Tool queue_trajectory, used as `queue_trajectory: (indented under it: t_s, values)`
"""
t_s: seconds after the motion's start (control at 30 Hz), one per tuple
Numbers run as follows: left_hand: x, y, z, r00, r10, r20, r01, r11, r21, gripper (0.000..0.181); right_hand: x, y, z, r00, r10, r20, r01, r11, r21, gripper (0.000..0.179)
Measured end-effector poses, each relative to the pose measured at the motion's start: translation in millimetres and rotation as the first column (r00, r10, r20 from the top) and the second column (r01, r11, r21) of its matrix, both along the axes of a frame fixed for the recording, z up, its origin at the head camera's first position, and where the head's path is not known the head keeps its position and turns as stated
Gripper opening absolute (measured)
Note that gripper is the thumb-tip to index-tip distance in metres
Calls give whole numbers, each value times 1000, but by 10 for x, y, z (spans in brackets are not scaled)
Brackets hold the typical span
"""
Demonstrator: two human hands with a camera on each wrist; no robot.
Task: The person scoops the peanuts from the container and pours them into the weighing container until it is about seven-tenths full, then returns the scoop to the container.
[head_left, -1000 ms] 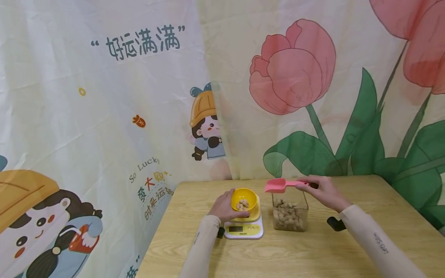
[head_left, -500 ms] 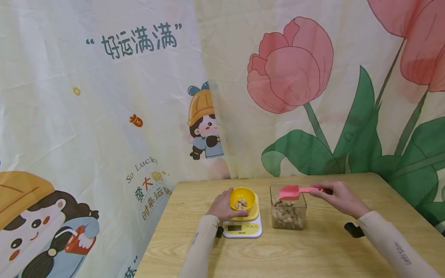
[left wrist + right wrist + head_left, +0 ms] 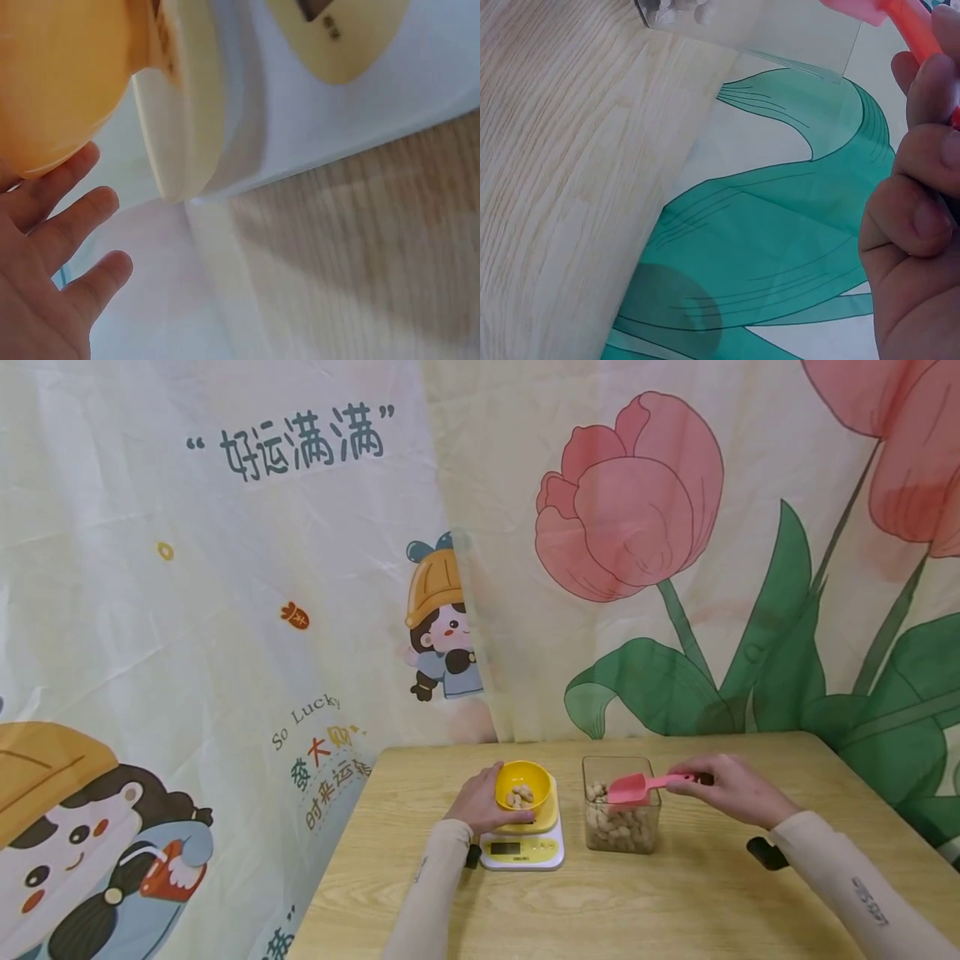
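Both forearms point(image 3: 855, 889) stretched forward, the left grip point(image 3: 480, 803) clasps a yellow bowl point(image 3: 519, 774) and the right grip point(image 3: 735, 787) holds a pink scoop point(image 3: 632, 788).

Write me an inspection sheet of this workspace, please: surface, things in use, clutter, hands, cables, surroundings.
Surface: wood-grain table.
Things in use: white-and-yellow scale, its display too small to read; yellow bowl over the scale's platform, a few peanuts inside; clear container holding more peanuts, to the right; pink scoop at the container's opening.
Clutter: nothing seen.
Left hand: holds the yellow bowl.
Right hand: grips the scoop's handle.
Cables: nothing seen.
Surroundings: pale cloth backdrop printed with tulips, cartoon figures and lettering.
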State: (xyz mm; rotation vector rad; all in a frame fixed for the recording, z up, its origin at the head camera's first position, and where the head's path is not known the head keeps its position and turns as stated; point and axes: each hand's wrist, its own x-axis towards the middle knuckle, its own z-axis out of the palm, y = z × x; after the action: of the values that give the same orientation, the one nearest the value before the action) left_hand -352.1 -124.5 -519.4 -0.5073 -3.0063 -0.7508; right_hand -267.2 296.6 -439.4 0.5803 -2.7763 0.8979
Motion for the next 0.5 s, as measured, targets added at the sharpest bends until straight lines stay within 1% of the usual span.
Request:
queue_trajectory:
  t_s: [0.1,0.17,0.23,0.33,0.4,0.5]
  values:
    - [-16,14,48,1000,-9,-26,9,1000,-10,124,-10,5,-29,1000,-5,8,5,1000,2,34]
    - [-26,54,103,999,-18,-51,16,1000,-23,126,-10,10,-39,1000,1,6,-1,1000,6,34]
    - [-21,123,185,996,-44,-84,41,999,-36,127,-8,10,-41,1000,-6,10,6,1000,4,34]
    - [15,282,321,988,-102,-120,94,993,-71,126,0,10,-25,1000,-6,8,6,1000,3,34]
    - [38,396,399,978,-152,-141,139,985,-100,123,2,10,-19,1000,-10,10,10,1000,1,34]
    - [60,554,468,964,-217,-157,195,971,-141,119,7,11,-20,1000,-4,9,4,1000,2,33]
